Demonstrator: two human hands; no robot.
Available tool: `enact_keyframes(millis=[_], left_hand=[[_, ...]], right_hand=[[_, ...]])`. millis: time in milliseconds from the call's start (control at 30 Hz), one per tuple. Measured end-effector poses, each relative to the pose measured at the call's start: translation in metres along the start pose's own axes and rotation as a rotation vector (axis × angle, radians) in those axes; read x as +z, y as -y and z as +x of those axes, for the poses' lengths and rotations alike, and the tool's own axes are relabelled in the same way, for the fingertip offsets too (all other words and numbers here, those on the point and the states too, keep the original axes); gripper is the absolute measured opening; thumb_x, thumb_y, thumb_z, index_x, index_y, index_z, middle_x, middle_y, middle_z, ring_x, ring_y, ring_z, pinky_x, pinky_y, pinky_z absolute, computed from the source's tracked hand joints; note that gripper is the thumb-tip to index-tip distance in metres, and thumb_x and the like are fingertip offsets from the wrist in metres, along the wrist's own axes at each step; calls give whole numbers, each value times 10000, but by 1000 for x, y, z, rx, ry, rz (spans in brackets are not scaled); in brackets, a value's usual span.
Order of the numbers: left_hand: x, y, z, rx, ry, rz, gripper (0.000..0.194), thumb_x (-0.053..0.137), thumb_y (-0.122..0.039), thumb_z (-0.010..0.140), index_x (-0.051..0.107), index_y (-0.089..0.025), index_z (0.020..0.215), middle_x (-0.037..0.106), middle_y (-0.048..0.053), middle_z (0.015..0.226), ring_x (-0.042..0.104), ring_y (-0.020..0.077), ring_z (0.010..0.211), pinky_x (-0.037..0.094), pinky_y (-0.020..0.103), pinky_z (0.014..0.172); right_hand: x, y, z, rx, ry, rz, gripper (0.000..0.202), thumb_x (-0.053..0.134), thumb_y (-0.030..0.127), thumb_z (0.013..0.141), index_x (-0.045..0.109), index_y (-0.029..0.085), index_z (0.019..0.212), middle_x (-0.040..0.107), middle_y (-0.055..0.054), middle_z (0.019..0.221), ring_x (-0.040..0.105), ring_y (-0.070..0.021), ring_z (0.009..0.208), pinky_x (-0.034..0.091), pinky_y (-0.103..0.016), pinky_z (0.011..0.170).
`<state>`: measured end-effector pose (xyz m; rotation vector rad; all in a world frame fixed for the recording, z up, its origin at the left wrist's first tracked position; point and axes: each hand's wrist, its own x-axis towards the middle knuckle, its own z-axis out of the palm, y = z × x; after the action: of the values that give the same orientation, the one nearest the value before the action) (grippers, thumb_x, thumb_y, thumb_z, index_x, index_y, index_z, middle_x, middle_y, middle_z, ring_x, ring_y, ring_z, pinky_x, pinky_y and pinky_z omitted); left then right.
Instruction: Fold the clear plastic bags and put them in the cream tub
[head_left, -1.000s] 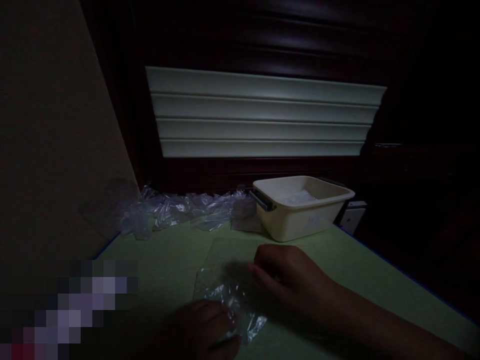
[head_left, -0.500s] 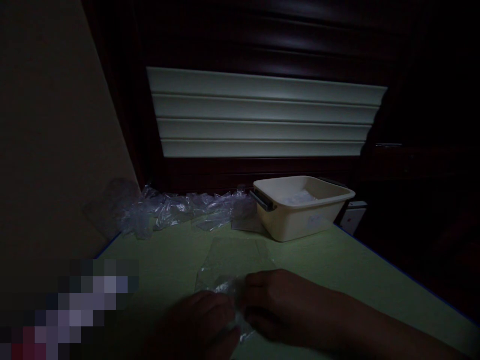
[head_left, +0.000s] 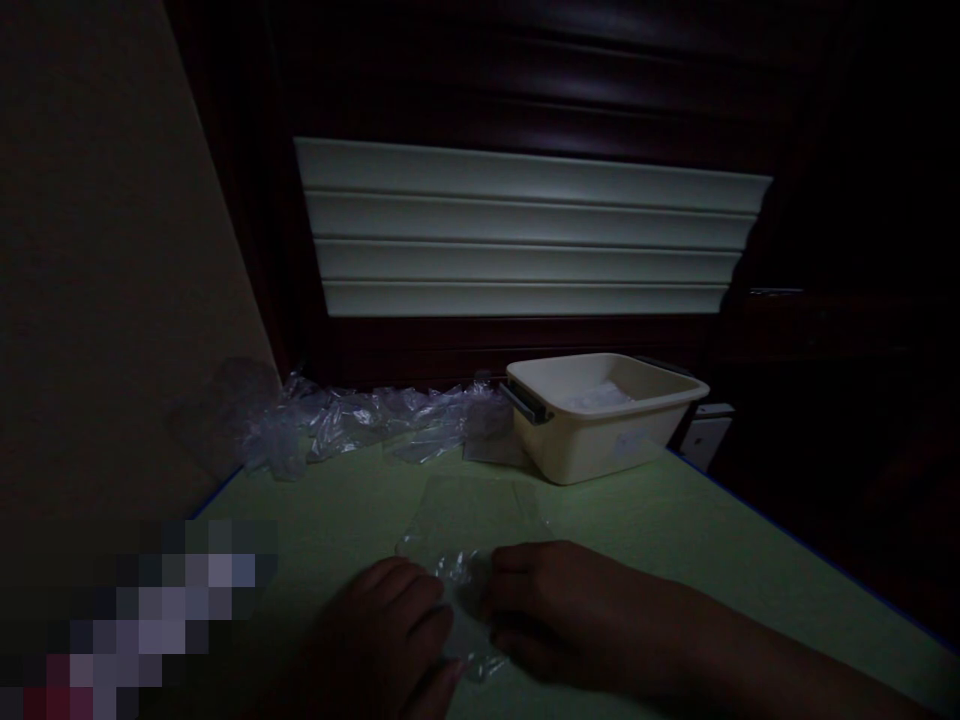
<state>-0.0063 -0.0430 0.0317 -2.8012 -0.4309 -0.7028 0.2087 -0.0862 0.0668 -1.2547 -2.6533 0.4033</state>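
Note:
A clear plastic bag [head_left: 480, 510] lies flat on the green tabletop, its near part crumpled and shiny between my hands. My right hand [head_left: 555, 610] is closed on the bag's right side, with curled fingers pressed into the film. At the bag's left edge, my left hand [head_left: 394, 630] has its fingers bent and pressed together on the film, the thumb low near the crumpled part. The dim light hides the exact fingertip contact.
Behind the bag stands a cream plastic tub [head_left: 600, 445] with dark handles and some clear plastic inside. Several crumpled clear bags [head_left: 375, 420] line the table's back edge. A pale device [head_left: 705, 437] leans beyond the tub. The table [head_left: 330, 520] has a blue edge; a pixelated patch covers the lower left.
My left hand has shifted left and slightly up, away from my right hand, so more of the crumpled film shows between them. The right hand has hardly moved.

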Motion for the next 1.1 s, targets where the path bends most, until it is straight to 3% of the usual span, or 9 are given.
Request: enact_keyframes(millis=[133,300,367,533,667,867,1000,1100], left_hand=[[1,0,1,-32,-85,-6,107,482,-171,867,589,-171,861,662,62,930,603,214,883,508,330,760],[-1,-1,2,-66,-83,15,137,467,-140,849,575,-186,778,647,31,779,610,196,778,517,330,758],[-2,1,2,-66,-59,-8,150,461,-133,841,585,-189,777,651,24,774,612,188,769,518,337,795],[-2,6,1,-84,-58,-53,200,428,-119,832,616,-186,838,678,53,933,618,209,881,527,375,820],[-4,4,3,-60,-79,-22,170,461,-132,832,617,-183,876,678,59,988,613,218,922,526,368,820],[-8,-2,8,42,-89,-28,134,483,-159,881,604,-179,934,676,48,992,599,193,967,479,339,902],[-2,-4,3,32,-106,-32,88,522,-186,877,609,-186,863,670,23,880,611,181,879,486,317,839],[3,-5,1,16,-93,-5,56,584,-188,843,596,-183,788,649,-1,792,612,170,817,486,291,782]], right_hand=[[0,0,0,4,3,21,113,532,143,816,614,145,894,613,-38,880,551,-130,732,403,-203,637],[-5,0,0,-15,23,59,105,521,140,834,615,149,880,613,-31,863,557,-121,733,403,-194,639],[-8,-4,0,60,-2,12,144,473,154,868,616,154,855,618,-36,832,560,-124,700,395,-204,605],[-7,-26,-1,411,-56,-189,196,434,169,880,628,152,860,649,-90,823,559,-138,595,329,-243,506],[-4,-39,-2,528,-83,-176,208,421,174,891,624,133,869,650,-118,804,562,-149,588,303,-256,491],[0,-25,-2,373,-147,164,211,418,165,888,588,146,764,611,-53,725,502,-114,585,333,-224,511],[1,-15,1,235,-91,402,178,439,117,859,608,143,810,590,-2,715,486,-96,610,372,-186,548],[0,-13,2,199,-132,501,161,473,82,824,624,126,854,603,-8,746,512,-103,651,405,-185,591]])
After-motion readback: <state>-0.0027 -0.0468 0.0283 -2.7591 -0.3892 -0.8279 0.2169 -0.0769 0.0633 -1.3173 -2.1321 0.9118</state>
